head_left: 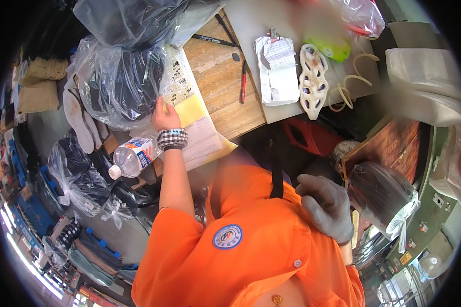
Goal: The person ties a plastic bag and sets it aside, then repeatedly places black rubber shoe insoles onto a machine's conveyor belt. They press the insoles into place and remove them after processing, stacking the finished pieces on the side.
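Observed, largest first: a light-brown wooden tabletop (225, 97) adjoining a pale grey smooth surface (264, 23). On the left side, noted a clear plastic bag with dark folded contents (123, 82), below a larger greyish plastic bag (128, 20) and against the left edge of a spread of white and yellow handwritten paper sheets (197, 138). Located those sheets on the near left part of the wood.

Found the grey-gloved right hand (325, 210) before the orange shirt (256, 225), fingers loosely bent, thumb apart, grasping nothing visible. Found the bare left hand (166, 116) at the boundary between bag and sheets, fingers partly extended; cannot tell pinching from mere touching.

Recorded just beside the left wrist: a clear plastic bottle with blue-and-orange label (137, 153), lying on its side. Further right: a white perforated sole-shaped piece (313, 82), beside clipped white papers (276, 71). Smallest: slim black markers (213, 40) and a thin red pen (243, 82), lying unheld.

Judged underway: handling at bag and sheets. Done, as visible: sheets laid out, left hand placed there. Left over: not determinable; bag contents not taken out.

Counted: two bags at upper left, two hands, one bottle, one perforated piece, one clipped bundle, two markers, one red pen. Cannot count the overlapping sheets.
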`<action>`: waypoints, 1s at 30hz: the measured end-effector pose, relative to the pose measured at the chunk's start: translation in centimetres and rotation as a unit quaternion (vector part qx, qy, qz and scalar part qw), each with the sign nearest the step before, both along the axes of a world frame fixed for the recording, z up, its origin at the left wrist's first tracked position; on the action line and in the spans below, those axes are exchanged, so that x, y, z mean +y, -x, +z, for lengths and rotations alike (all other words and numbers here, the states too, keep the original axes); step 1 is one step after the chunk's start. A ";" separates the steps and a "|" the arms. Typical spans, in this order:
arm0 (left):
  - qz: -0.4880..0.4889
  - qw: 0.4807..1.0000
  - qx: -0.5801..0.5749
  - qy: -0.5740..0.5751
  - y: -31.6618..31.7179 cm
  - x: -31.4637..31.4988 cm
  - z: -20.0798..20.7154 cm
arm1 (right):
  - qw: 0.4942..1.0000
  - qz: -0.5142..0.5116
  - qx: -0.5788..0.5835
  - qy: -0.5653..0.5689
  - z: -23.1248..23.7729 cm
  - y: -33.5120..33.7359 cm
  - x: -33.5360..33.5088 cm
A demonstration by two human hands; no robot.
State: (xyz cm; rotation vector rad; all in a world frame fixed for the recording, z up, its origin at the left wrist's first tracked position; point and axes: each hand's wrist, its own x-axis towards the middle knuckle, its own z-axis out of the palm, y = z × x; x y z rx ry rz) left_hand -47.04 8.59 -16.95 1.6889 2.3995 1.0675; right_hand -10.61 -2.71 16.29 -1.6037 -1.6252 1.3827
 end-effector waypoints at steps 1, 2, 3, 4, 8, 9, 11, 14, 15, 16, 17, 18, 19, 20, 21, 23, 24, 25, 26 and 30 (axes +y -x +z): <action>-0.023 1.000 0.016 -0.010 -0.3 0.1 0.4 | 1.000 -0.002 0.004 0.001 -0.1 -0.1 0.0; -0.007 0.993 -0.064 0.098 -0.9 -0.1 0.8 | 1.000 -0.005 0.006 0.009 -0.1 -0.2 0.0; -0.032 0.993 -0.055 0.094 -1.5 0.2 1.3 | 1.000 0.003 0.008 0.015 -0.2 -0.2 0.1; -0.050 0.991 -0.059 0.109 -2.0 0.6 1.8 | 1.000 0.009 0.008 0.027 -0.2 -0.3 0.1; -0.107 0.987 -0.026 0.120 -2.8 4.4 3.1 | 0.999 0.016 0.024 0.045 -0.4 -0.3 0.5; -0.117 0.986 -0.015 0.118 -3.0 5.4 3.0 | 0.999 0.018 0.023 0.036 -0.5 -0.4 0.6; -0.123 0.980 0.012 0.155 -2.9 7.0 2.9 | 0.999 0.017 0.021 0.030 -0.6 -0.4 0.7; -0.096 0.968 0.046 0.227 -2.8 8.3 2.6 | 1.000 0.008 0.018 0.014 -0.8 -0.8 0.7; -0.095 0.965 0.049 0.239 -2.7 8.5 2.5 | 1.000 0.000 0.020 0.012 -0.9 -0.9 0.7; -0.102 0.961 0.059 0.250 -2.7 8.5 2.4 | 1.000 -0.007 0.023 0.011 -1.0 -1.0 0.7; -0.105 0.956 0.068 0.264 -2.6 8.6 2.3 | 0.999 -0.018 0.031 0.008 -1.1 -1.1 0.7; -0.110 0.956 0.069 0.262 -2.5 8.6 2.2 | 0.999 -0.018 0.025 0.011 -1.1 -1.2 0.7; -0.116 0.957 0.068 0.256 -2.4 8.7 2.2 | 0.999 -0.021 0.025 0.014 -1.2 -1.3 0.8; -0.116 0.954 0.070 0.267 -2.2 8.8 2.1 | 0.999 -0.026 0.032 0.017 -1.2 -1.4 0.8; -0.117 0.955 0.071 0.263 -2.1 9.0 2.0 | 0.999 -0.024 0.025 0.016 -1.2 -1.4 0.9; -0.118 0.957 0.074 0.256 -2.0 9.3 1.9 | 0.999 -0.026 0.026 0.019 -1.3 -1.5 1.1; -0.116 0.956 0.070 0.259 -2.0 9.5 1.9 | 0.999 -0.022 0.022 0.016 -1.3 -1.5 1.2; -0.120 0.956 0.083 0.254 -2.1 9.7 1.9 | 0.999 -0.021 0.021 0.017 -1.3 -1.5 1.3; -0.121 0.954 0.091 0.260 -2.1 9.9 2.0 | 0.999 -0.020 0.019 0.019 -1.3 -1.5 1.4; -0.117 0.928 0.098 0.341 -2.6 10.8 3.0 | 0.999 -0.026 0.024 0.028 -1.3 -1.5 1.6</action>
